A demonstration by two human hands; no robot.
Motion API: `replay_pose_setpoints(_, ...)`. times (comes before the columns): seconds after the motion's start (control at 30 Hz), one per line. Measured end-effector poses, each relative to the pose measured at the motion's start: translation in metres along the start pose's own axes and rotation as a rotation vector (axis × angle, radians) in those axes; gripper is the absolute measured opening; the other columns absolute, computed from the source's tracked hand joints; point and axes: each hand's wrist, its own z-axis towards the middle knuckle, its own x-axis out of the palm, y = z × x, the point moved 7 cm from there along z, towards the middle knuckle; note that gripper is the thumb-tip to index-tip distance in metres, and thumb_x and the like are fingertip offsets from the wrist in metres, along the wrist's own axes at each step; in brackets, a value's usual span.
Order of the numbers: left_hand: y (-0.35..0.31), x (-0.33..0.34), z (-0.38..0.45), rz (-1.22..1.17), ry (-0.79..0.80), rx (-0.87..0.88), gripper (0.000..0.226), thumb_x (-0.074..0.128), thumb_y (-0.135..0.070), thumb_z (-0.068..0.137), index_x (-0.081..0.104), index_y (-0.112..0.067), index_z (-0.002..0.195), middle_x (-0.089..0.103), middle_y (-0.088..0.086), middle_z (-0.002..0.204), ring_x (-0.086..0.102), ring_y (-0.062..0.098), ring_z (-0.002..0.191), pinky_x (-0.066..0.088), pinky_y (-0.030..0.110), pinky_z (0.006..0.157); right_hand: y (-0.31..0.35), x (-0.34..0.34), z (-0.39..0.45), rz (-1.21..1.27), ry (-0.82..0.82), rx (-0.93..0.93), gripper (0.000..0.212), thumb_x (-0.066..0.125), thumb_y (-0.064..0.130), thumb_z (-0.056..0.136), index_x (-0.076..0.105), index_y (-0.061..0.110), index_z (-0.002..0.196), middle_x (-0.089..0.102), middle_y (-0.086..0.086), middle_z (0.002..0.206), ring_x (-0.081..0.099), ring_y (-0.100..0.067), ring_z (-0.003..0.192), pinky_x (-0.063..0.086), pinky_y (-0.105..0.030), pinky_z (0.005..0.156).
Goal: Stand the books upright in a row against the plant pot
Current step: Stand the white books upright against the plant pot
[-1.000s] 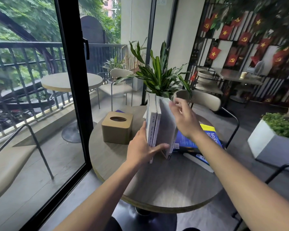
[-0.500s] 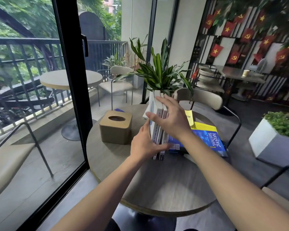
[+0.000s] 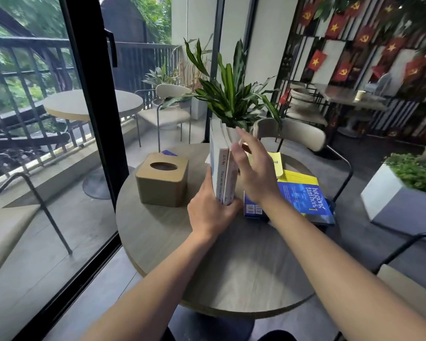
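A few pale upright paperback books [image 3: 223, 173] stand by the white plant pot [image 3: 233, 135] at the round table's far side, left hand [image 3: 210, 210] clasping their near edge, right hand [image 3: 252, 173] open flat alongside, while the blue-and-yellow book [image 3: 305, 198] lies flat to the right.

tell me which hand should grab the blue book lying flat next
Right hand: probably, since it is open and just above the blue book. The left hand braces the upright books, which might tip if released.

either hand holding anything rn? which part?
Left hand grips the upright books at their bottom near end. Right hand is open, flat against their side, not gripping.
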Motion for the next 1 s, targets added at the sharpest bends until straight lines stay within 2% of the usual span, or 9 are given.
replay_pose_setpoints(0.13, 0.005, 0.005, 0.008, -0.006, -0.047, -0.028, 0.091, 0.071, -0.05, 0.073, 0.037, -0.026, 0.153, 0.072, -0.005, 0.111, 0.067, 0.026, 0.09, 0.047, 0.03, 0.069, -0.03, -0.007, 0.008, -0.013, -0.049, 0.084, 0.074, 0.035, 0.066, 0.088, 0.044, 0.024, 0.147, 0.049, 0.003, 0.149, 0.049, -0.012, 0.132, 0.04, -0.037, 0.109)
replay_pose_setpoints(0.27, 0.013, 0.013, 0.019, -0.007, -0.056, -0.059, 0.087, 0.067, -0.052, 0.07, 0.043, -0.022, 0.149, 0.072, -0.002, 0.113, 0.067, 0.027, 0.093, 0.054, 0.036, 0.075, -0.064, -0.012, 0.024, -0.257, -0.024, 0.137, 0.083, 0.034, 0.072, 0.084, 0.04, 0.022, 0.15, 0.046, -0.003, 0.151, 0.04, -0.02, 0.14, 0.036, -0.042, 0.111)
replay_pose_setpoints(0.37, 0.015, 0.017, 0.026, -0.014, -0.069, -0.051, 0.086, 0.064, -0.054, 0.07, 0.045, -0.022, 0.148, 0.071, -0.002, 0.115, 0.067, 0.025, 0.095, 0.055, 0.036, 0.077, -0.095, -0.011, 0.035, -0.418, 0.044, 0.235, 0.087, 0.038, 0.072, 0.083, 0.034, 0.02, 0.152, 0.042, -0.007, 0.152, 0.036, -0.027, 0.139, 0.033, -0.041, 0.109)
replay_pose_setpoints(0.53, 0.016, 0.022, 0.034, -0.013, -0.076, -0.031, 0.087, 0.063, -0.054, 0.071, 0.043, -0.023, 0.15, 0.069, -0.004, 0.122, 0.066, 0.023, 0.1, 0.055, 0.036, 0.076, -0.141, 0.003, 0.057, -0.563, 0.176, 0.413, 0.082, 0.056, 0.06, 0.087, 0.029, 0.019, 0.153, 0.044, -0.015, 0.147, 0.036, -0.034, 0.135, 0.029, -0.041, 0.107)
replay_pose_setpoints(0.67, 0.017, 0.024, 0.038, -0.018, -0.08, -0.032, 0.088, 0.06, -0.053, 0.071, 0.04, -0.024, 0.151, 0.065, -0.005, 0.129, 0.064, 0.022, 0.105, 0.055, 0.036, 0.075, -0.176, 0.019, 0.078, -0.643, 0.255, 0.582, 0.092, 0.055, 0.072, 0.077, 0.032, 0.018, 0.148, 0.045, -0.015, 0.146, 0.037, -0.038, 0.134, 0.032, -0.047, 0.108)
replay_pose_setpoints(0.8, 0.019, 0.026, 0.038, -0.034, -0.069, -0.004, 0.089, 0.058, -0.056, 0.072, 0.039, -0.022, 0.152, 0.064, -0.005, 0.128, 0.063, 0.018, 0.105, 0.057, 0.036, 0.075, -0.201, 0.035, 0.098, -0.701, 0.326, 0.684, 0.103, 0.052, 0.079, 0.074, 0.027, 0.013, 0.149, 0.04, -0.016, 0.151, 0.033, -0.039, 0.138, 0.026, -0.054, 0.111)
replay_pose_setpoints(0.9, 0.021, 0.028, 0.04, -0.043, -0.059, -0.002, 0.087, 0.058, -0.059, 0.074, 0.042, -0.021, 0.151, 0.063, -0.007, 0.127, 0.063, 0.015, 0.107, 0.058, 0.035, 0.075, -0.21, 0.045, 0.113, -0.711, 0.369, 0.755, 0.108, 0.057, 0.073, 0.076, 0.018, 0.008, 0.154, 0.034, -0.019, 0.154, 0.03, -0.041, 0.14, 0.023, -0.055, 0.114)
replay_pose_setpoints(1.0, 0.022, 0.029, 0.04, -0.047, -0.057, 0.007, 0.087, 0.059, -0.06, 0.074, 0.043, -0.02, 0.15, 0.062, -0.006, 0.129, 0.061, 0.013, 0.109, 0.057, 0.033, 0.077, -0.217, 0.052, 0.127, -0.712, 0.385, 0.772, 0.104, 0.061, 0.062, 0.081, 0.013, 0.006, 0.155, 0.031, -0.021, 0.155, 0.028, -0.043, 0.141, 0.024, -0.055, 0.114)
